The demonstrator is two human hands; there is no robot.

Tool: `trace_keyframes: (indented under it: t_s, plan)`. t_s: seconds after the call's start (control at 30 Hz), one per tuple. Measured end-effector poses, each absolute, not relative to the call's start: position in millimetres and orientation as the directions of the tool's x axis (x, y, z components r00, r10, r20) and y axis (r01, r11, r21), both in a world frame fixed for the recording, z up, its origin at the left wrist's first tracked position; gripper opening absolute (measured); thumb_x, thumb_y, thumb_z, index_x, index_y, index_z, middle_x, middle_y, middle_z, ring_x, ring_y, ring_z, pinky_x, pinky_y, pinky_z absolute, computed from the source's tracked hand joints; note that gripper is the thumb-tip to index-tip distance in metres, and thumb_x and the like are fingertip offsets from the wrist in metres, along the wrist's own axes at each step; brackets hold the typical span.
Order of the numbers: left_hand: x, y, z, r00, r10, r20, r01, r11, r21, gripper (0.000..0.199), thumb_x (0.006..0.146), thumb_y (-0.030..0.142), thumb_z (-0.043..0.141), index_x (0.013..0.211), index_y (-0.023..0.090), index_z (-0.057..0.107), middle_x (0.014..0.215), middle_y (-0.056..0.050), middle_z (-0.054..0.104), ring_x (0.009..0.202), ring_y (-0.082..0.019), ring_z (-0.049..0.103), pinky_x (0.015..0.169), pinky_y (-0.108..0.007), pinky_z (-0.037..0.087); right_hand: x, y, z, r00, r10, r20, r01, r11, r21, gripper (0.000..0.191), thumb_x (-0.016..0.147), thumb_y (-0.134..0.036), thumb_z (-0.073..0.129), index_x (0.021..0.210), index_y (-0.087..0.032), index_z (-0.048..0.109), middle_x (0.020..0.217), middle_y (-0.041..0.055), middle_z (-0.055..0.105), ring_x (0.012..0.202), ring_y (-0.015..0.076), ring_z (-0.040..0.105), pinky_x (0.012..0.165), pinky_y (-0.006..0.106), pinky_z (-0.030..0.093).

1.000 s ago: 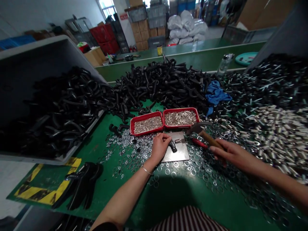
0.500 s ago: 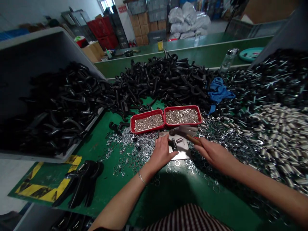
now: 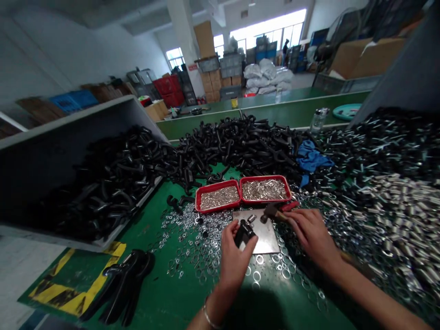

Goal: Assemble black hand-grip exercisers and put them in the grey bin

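Note:
My left hand (image 3: pixel 233 256) is closed around a short black part (image 3: pixel 242 234), held tilted over the left side of a flat metal plate (image 3: pixel 268 240). My right hand (image 3: pixel 314 233) grips a hammer (image 3: pixel 270 212) by its wooden handle. Its head hangs over the plate's upper right, apart from the black part. On the plate, just beyond the black part, lies a small silver cylinder (image 3: pixel 252 218). A red-handled tool (image 3: pixel 290 206) rests beyond my right fingers.
Two red trays (image 3: pixel 217 209) of small metal pins stand behind the plate. Loose rings (image 3: pixel 187 229) surround it. Black parts (image 3: pixel 237 142) pile up behind, with a blue cloth (image 3: pixel 311 158). Silver sleeves (image 3: pixel 402 215) heap at right; a grey bin (image 3: pixel 146 114) leans left.
The view has tilted upward. My left hand has turned and raised the black part. The hammer has moved right, away from it, uncovering the red-handled tool.

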State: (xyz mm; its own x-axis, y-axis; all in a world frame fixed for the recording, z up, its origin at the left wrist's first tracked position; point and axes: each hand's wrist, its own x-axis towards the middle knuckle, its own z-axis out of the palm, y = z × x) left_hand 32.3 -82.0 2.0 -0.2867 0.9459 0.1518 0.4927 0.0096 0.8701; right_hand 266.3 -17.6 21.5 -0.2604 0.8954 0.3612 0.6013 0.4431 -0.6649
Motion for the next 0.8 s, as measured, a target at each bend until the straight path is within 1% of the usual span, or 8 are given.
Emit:
trace_keyframes:
  t_s: [0.13,0.2,0.27,0.43,0.53,0.6,0.7,0.8]
  plan:
    - [44.7,-99.2,-4.2,-0.220,0.889,0.402,0.609,-0.197,0.768,0.073,0.080,0.037,0.077,0.140,0.028,0.039,0.132,-0.016,0.053,0.124,-0.034,0.051,0.107,-0.059,0.042,207.8,-43.5,25.2,-0.314,0.949,-0.024,0.151,0.025,-0.988,0.036,0.097,-0.053,0.052,0.100,-0.025,0.073,0.102,0.0066,0.072,0.099,0.0273,0.064,0.092,0.042,0.049]
    - [47.9,-105.4,-8.8,-0.150,0.862,0.484,0.673,-0.269,0.689,0.078,0.081,0.036,0.077,0.145,0.030,0.034,0.133,-0.017,0.052,0.125,-0.035,0.051,0.107,-0.061,0.042,182.7,-55.0,21.2,-0.302,0.938,-0.173,-0.078,-0.205,-0.976,0.037,0.092,-0.058,0.058,0.096,-0.024,0.071,0.096,0.0049,0.071,0.092,0.0255,0.066,0.085,0.037,0.052]
    - [44.7,-109.6,-9.8,-0.069,0.860,0.505,0.700,-0.319,0.639,0.079,0.083,0.037,0.074,0.148,0.030,0.030,0.133,-0.018,0.051,0.124,-0.035,0.051,0.105,-0.059,0.044,168.7,-59.4,15.3,-0.271,0.934,-0.233,-0.231,-0.298,-0.926,0.038,0.088,-0.059,0.063,0.094,-0.023,0.069,0.093,0.0043,0.070,0.088,0.0242,0.066,0.082,0.035,0.053]
    - [-9.5,-81.1,18.8,0.095,0.878,0.468,0.724,-0.384,0.574,0.045,0.095,0.033,0.059,0.137,0.024,0.045,0.129,-0.014,0.056,0.122,-0.028,0.052,0.104,-0.048,0.045,174.0,-32.5,-1.4,-0.171,0.971,-0.165,-0.166,-0.194,-0.967,0.042,0.084,-0.062,0.067,0.094,-0.021,0.069,0.100,0.0067,0.070,0.090,0.0233,0.064,0.080,0.032,0.052]
    - [-64.5,-22.8,48.8,0.087,0.879,0.469,0.822,-0.330,0.464,0.022,0.099,0.026,0.050,0.119,0.023,0.059,0.118,-0.009,0.062,0.117,-0.024,0.054,0.104,-0.044,0.041,178.3,-8.6,-15.1,-0.082,0.992,-0.100,-0.073,-0.106,-0.992,0.048,0.082,-0.067,0.066,0.094,-0.020,0.068,0.095,0.0062,0.070,0.078,0.0211,0.062,0.067,0.030,0.050]
    - [-95.5,26.7,64.2,0.119,0.908,0.402,0.895,-0.273,0.353,0.020,0.097,0.021,0.049,0.110,0.022,0.064,0.111,-0.009,0.065,0.110,-0.024,0.056,0.100,-0.041,0.041,176.4,0.2,-24.5,-0.061,0.996,-0.062,-0.044,-0.065,-0.997,0.047,0.084,-0.067,0.062,0.094,-0.021,0.066,0.091,0.0046,0.068,0.069,0.0189,0.059,0.061,0.030,0.048]
    - [-116.7,99.6,71.7,0.263,0.943,0.205,0.947,-0.293,0.134,0.028,0.095,0.015,0.047,0.112,0.023,0.068,0.112,-0.010,0.065,0.108,-0.025,0.056,0.096,-0.040,0.038,171.1,2.1,-33.3,-0.047,0.998,0.040,0.038,0.041,-0.998,0.041,0.087,-0.062,0.061,0.089,-0.021,0.065,0.086,0.0035,0.066,0.077,0.0204,0.060,0.072,0.032,0.048]
    - [-109.0,156.7,62.3,0.360,0.933,0.030,0.932,-0.361,0.025,0.030,0.093,0.017,0.049,0.114,0.024,0.070,0.111,-0.011,0.063,0.109,-0.026,0.056,0.097,-0.039,0.036,168.3,-1.4,-34.3,-0.030,0.998,0.055,0.038,0.056,-0.998,0.039,0.089,-0.060,0.061,0.092,-0.021,0.063,0.081,0.0020,0.063,0.077,0.0205,0.059,0.072,0.032,0.047]
